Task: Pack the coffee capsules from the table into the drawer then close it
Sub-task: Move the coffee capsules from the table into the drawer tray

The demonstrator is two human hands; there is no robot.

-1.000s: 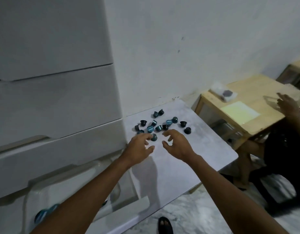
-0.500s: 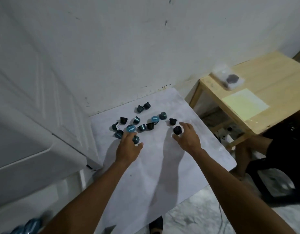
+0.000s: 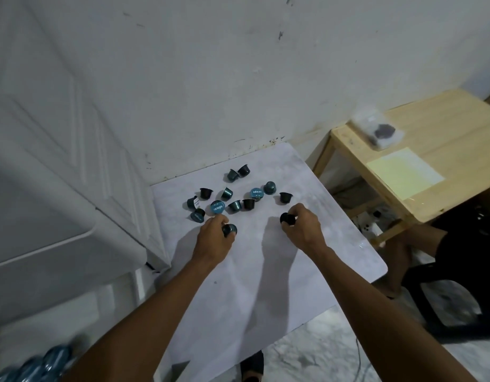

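Observation:
Several teal and black coffee capsules (image 3: pixel 217 207) lie scattered at the far end of a white table (image 3: pixel 265 271). My left hand (image 3: pixel 214 239) grips a dark capsule (image 3: pixel 230 230) at the near edge of the cluster. My right hand (image 3: pixel 303 227) pinches a black capsule (image 3: pixel 287 218) to the right of the cluster. The open drawer (image 3: pixel 31 365) shows at the bottom left, blurred, with blue capsules inside it.
A white drawer cabinet (image 3: pixel 59 175) stands on the left, against the table. A wooden side table (image 3: pixel 431 150) at the right carries a plastic bag (image 3: pixel 378 128) and a yellow sheet (image 3: pixel 403 172). Another person sits at the right edge. A white wall lies behind.
The view has swung right and down toward the table. Both hands reached the capsules and closed on one each, left at the cluster's near edge, right at its right side.

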